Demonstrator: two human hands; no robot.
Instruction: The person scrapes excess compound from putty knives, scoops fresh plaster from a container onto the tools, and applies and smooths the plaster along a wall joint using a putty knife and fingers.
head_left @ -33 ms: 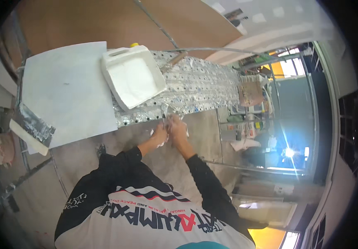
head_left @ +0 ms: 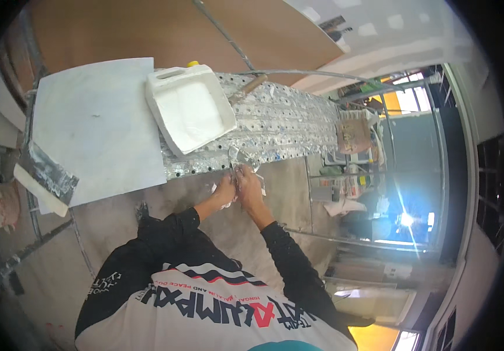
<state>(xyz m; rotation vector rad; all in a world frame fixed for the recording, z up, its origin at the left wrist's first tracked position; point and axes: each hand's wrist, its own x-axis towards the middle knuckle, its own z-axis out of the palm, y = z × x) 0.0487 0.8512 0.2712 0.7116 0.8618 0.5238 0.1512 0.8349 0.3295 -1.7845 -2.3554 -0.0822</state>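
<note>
My left hand [head_left: 225, 192] and my right hand [head_left: 249, 186] are close together by the front edge of a perforated metal scaffold plank [head_left: 287, 126]. Fingers on both are curled in. Between and above them shows a thin, greyish, partly shiny piece with a curved outline [head_left: 232, 155], too small to name. Scraps of something white [head_left: 226, 205] show at both hands. Left of them, on the plank, stands a cut-open white plastic jug [head_left: 157, 111] holding white paste [head_left: 190, 111]. Behind it a wooden handle [head_left: 248, 89] lies across the plank.
A large white board [head_left: 94, 140] covers the plank's left end. On its near corner rests a paste-smeared dark blade with a pale edge [head_left: 44, 181]. Scaffold tubes [head_left: 351, 174] stand at both sides. A brown bag [head_left: 354, 136] sits at the plank's right end. A bright lamp [head_left: 406, 219] shines at right.
Both hands stay together near the plank. My right hand's fingers have shifted slightly around the greyish piece. The whole view has moved a little.
</note>
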